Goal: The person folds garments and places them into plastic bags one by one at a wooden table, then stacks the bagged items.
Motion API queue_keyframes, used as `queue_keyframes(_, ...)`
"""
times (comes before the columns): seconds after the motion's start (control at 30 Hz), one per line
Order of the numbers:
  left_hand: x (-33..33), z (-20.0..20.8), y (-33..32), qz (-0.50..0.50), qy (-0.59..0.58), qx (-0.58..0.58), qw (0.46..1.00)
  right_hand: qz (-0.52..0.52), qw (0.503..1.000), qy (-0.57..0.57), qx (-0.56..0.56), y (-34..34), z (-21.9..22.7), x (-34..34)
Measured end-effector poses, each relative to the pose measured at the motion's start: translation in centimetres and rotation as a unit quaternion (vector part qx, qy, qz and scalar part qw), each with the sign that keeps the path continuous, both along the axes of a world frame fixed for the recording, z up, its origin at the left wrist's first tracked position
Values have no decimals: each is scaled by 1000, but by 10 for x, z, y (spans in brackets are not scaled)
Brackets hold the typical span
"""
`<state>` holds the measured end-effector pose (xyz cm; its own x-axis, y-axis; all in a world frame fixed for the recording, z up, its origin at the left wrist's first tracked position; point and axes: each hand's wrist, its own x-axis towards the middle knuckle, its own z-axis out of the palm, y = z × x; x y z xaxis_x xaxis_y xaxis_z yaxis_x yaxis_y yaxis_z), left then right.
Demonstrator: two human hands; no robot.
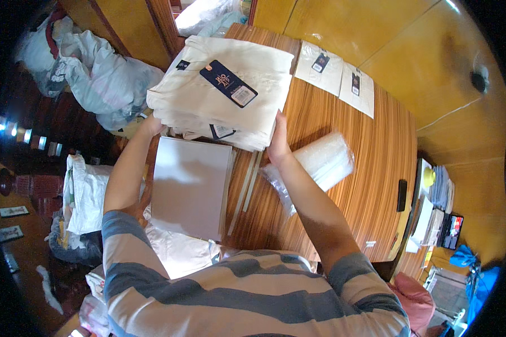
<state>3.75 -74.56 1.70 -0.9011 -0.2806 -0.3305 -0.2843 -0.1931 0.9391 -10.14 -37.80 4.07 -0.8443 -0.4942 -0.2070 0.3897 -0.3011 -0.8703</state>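
Observation:
Both my hands grip the sides of a stack of folded white garments (202, 106) at the far left part of the wooden table. A dark blue swing tag (229, 83) lies on the top garment. My left hand (153, 124) is closed on the stack's near left corner, most of its fingers hidden behind it. At the right side, my right hand (278, 140) holds the edge, its thumb upward and other fingers partly hidden. Just nearer me sits a pile of flat white boards (190, 185). Beside my right forearm lies a clear plastic roll (323, 160).
Two flat white packs, one (320, 63) and another (357, 90), lie along the wooden table's (376, 185) far edge. Stuffed plastic bags (104, 73) crowd the left. A white sack (84, 194) stands nearer. Papers (441, 188) and a phone-like screen (453, 231) are at right.

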Motion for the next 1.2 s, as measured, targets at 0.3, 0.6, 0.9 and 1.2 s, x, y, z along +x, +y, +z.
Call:
queue_keyframes(0.3,51,19,-1,83,-70,-43,993,-10,992,-43,121,27,12,-9)
queue_keyframes(0.6,186,69,134,99,-195,-265,939,-206,820,306,438,225,62,63)
queue_keyframes(0.9,172,36,139,78,-86,-293,949,-206,946,-100,231,231,1,72)
queue_keyframes(1.2,185,81,186,161,-75,-531,828,-186,974,-98,91,240,-17,66)
